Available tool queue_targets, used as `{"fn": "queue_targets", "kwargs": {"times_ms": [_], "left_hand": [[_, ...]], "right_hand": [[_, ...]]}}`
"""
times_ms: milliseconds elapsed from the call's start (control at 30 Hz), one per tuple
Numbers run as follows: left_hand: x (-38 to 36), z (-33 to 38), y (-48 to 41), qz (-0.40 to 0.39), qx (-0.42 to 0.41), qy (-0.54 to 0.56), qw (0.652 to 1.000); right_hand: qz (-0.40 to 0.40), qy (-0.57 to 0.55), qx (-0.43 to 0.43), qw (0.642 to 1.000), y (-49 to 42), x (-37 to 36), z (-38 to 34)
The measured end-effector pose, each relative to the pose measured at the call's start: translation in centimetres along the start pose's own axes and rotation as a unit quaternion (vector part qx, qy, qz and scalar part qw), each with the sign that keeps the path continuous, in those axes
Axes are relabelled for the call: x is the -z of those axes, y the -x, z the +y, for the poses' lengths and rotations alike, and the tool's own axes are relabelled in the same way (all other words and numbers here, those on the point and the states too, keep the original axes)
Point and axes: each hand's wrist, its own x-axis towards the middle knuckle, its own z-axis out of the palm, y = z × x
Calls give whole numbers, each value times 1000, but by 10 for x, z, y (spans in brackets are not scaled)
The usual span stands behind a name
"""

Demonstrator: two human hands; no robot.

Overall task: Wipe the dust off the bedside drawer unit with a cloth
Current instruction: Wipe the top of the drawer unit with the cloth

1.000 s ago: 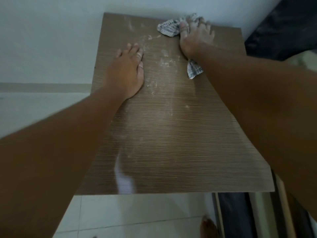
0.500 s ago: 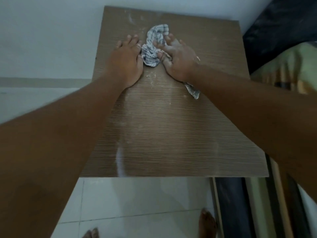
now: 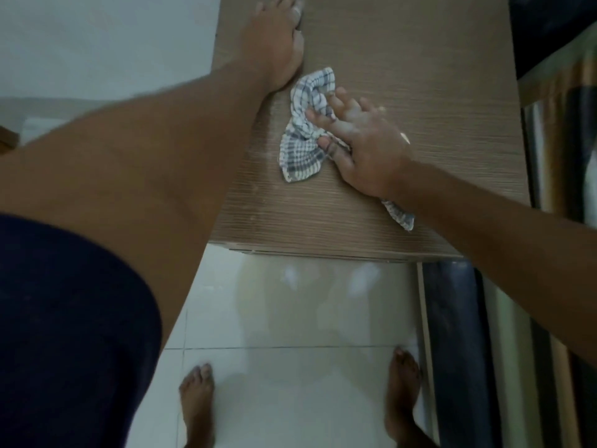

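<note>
The bedside drawer unit [image 3: 420,92] has a brown wood-grain top that fills the upper middle of the head view. A crumpled blue-and-white checked cloth [image 3: 303,147] lies on it near the left-middle. My right hand [image 3: 365,143] presses on the cloth with fingers spread over it and the thumb tucked in the folds; a tail of cloth sticks out under my wrist. My left hand [image 3: 277,43] rests flat on the top along the left edge, just beyond the cloth, holding nothing. Faint pale dust streaks show near the cloth.
White wall [image 3: 97,43] runs along the unit's left side. A bed with dark bedding [image 3: 555,33] stands close on the right. Glossy white floor tiles [image 3: 290,318] lie below the front edge, with my two bare feet on them.
My right hand has dragged the cloth from the far edge toward the front-left of the top. The view has tilted down, showing the floor and feet. My left hand stays planted.
</note>
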Motion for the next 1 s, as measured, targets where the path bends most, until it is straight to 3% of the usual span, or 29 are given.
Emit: {"fn": "queue_targets", "kwargs": {"times_ms": [333,533,600,700,833,1000], "left_hand": [[5,1,-2,-21,-1,9,1000],[9,1,-6,-34,0,8,999],[9,0,-8,-42,-5,10,999],[7,1,-9,-42,1,20,999],[7,1,-13,-41,6,34,999],[12,-11,-15,-66,-23,64,996]], "right_hand": [[-47,-10,41,998,62,-21,-54],[-12,14,73,997,92,-29,-82],[-20,-12,110,994,107,-36,-89],[-32,-152,136,978,121,-32,-97],[66,-360,-32,930,102,1,-99],[123,-401,-166,892,42,34,-79]]}}
